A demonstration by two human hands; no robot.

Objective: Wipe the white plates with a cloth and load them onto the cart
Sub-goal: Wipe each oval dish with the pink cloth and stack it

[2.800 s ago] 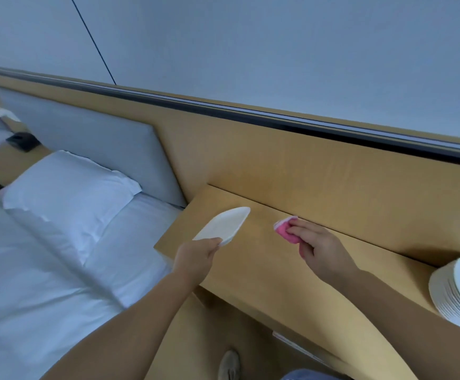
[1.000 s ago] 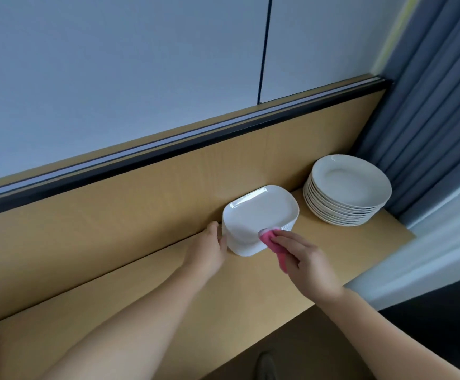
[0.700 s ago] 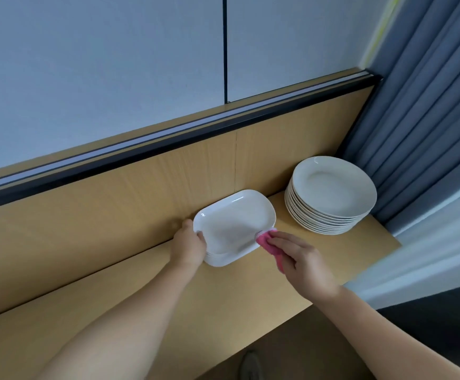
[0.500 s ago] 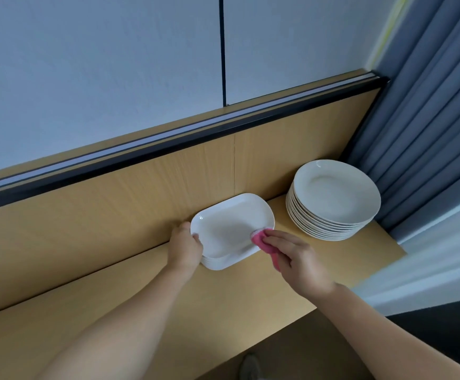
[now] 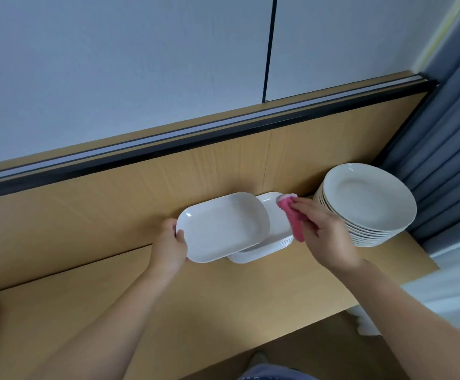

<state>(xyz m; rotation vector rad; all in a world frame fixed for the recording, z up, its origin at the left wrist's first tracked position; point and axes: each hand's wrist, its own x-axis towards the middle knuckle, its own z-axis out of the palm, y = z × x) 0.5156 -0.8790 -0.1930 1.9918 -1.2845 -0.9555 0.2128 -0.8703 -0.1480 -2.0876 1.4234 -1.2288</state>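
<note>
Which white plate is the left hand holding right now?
The top rectangular plate, raised and offset left of the rectangular stack, with the left hand gripping its left edge. The round plates sit stacked, unheld.

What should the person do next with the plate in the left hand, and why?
Probably bring the pink cloth across onto the rectangular plate and start wiping. The left hand grips that plate by its edge, raised above the stack of rectangular plates, while the right hand holds the cloth off to the side, apart from it.
</note>
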